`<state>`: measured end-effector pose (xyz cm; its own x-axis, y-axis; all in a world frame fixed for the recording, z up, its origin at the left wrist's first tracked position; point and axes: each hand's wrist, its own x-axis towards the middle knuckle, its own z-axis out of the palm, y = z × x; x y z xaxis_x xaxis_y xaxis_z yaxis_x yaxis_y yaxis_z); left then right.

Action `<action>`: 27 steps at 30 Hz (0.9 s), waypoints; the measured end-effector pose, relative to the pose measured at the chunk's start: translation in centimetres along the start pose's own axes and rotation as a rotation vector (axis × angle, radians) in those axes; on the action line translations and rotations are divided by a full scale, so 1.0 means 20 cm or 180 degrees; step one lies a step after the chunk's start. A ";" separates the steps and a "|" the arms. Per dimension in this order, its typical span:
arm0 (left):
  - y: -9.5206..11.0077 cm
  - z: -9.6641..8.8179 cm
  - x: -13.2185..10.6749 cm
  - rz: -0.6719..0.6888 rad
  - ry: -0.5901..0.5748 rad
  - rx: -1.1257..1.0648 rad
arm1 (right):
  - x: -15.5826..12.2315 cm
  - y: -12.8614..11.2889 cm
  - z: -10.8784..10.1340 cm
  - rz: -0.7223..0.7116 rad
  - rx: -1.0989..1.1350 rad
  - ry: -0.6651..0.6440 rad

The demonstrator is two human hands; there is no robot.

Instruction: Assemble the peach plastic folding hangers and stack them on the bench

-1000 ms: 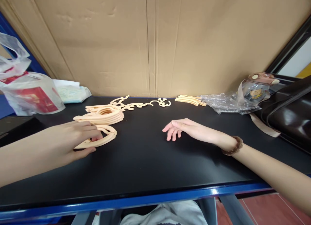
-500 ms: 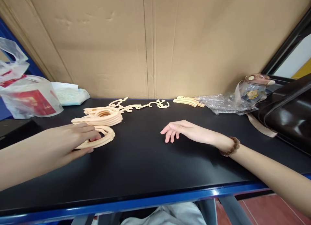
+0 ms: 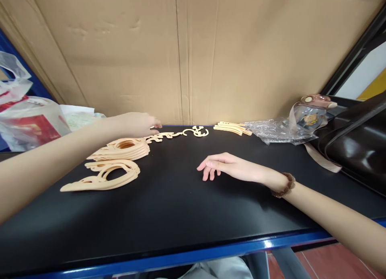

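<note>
My left hand (image 3: 140, 124) reaches over the back left of the table, its fingers and thumb slightly apart beside beige plastic hook pieces (image 3: 164, 136). Its fingertips partly cover the pieces there. Nearer to me lies a small stack of beige curved plastic hanger parts (image 3: 120, 183) with a round opening. Just behind it, a thicker stack of the same parts (image 3: 129, 153) is partly hidden by my left forearm. My right hand (image 3: 224, 165) hovers or rests above the middle right of the table, fingers loosely bent and apart, holding nothing.
Straight beige plastic strips (image 3: 232, 128) lie at the back, beside a crumpled clear bag (image 3: 274, 130). A clear bottle with a brown lid (image 3: 312, 112) and a dark shiny bag (image 3: 358, 142) stand right. A plastic bag (image 3: 33, 122) sits left. Cardboard (image 3: 144, 58) walls the back.
My left hand has left the near stack of hanger parts and moved back and right to the hook pieces. That stack now lies uncovered. The right hand stays almost the same.
</note>
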<state>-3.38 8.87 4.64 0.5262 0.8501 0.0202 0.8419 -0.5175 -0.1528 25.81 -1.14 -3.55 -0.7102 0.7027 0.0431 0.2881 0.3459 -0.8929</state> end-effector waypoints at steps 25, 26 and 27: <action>0.02 0.05 0.23 0.0319 -0.0188 -0.0756 | 0.00 -0.01 0.00 -0.0094 -0.0012 -0.0042; 0.04 0.03 0.21 0.0200 -0.0058 -0.0847 | 0.00 -0.01 0.00 -0.0099 -0.0012 -0.0057; 0.07 0.01 0.19 0.0024 0.0088 -0.0947 | 0.00 -0.01 0.01 -0.0096 -0.0001 -0.0050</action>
<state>-0.27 11.45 4.34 0.5321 0.8454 0.0478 0.8339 -0.5330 0.1433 25.67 -1.20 -3.49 -0.7285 0.6821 0.0631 0.2665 0.3670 -0.8912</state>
